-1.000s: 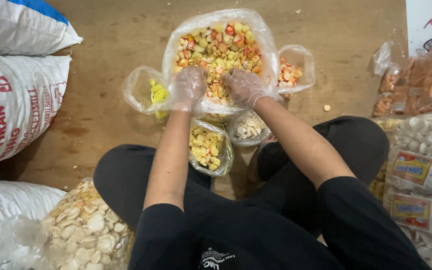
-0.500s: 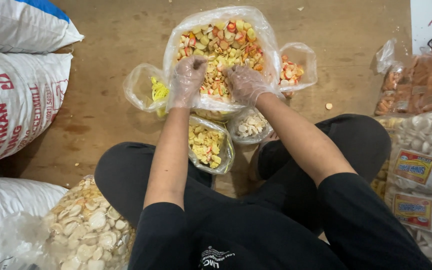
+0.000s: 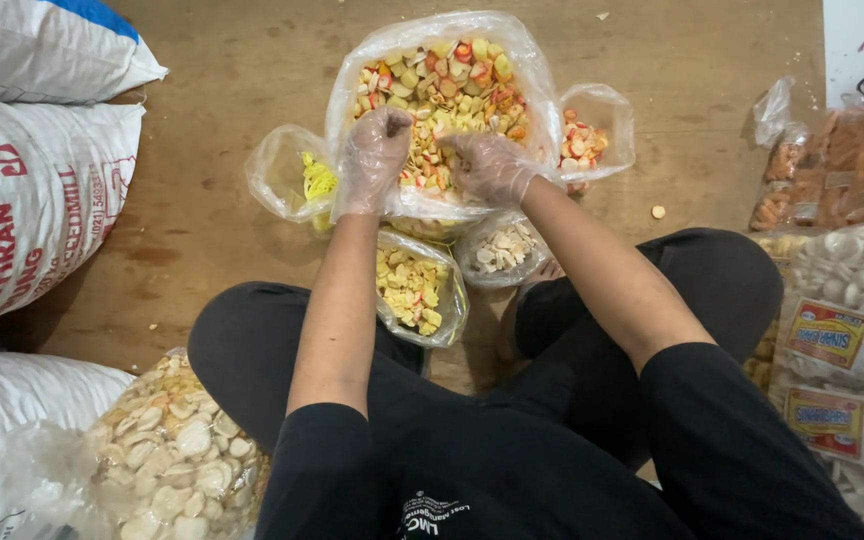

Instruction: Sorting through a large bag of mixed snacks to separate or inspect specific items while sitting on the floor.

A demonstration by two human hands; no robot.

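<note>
Clear plastic gloves cover both hands, which sit at the near rim of the big clear bag of mixed crackers (image 3: 439, 90) on the wooden floor (image 3: 202, 200). Over the last second little changes — the left hand (image 3: 374, 150) rises slightly from the bag's near edge and now curls its fingers into the pile, while the right hand (image 3: 492, 165) stays cupped, fingers bent in the crackers. The sorting or mixing seems mid-way. Smaller bags ring it — one of yellow pieces (image 3: 414, 290) below, one of pale chips (image 3: 500, 248) just beside it.
</note>
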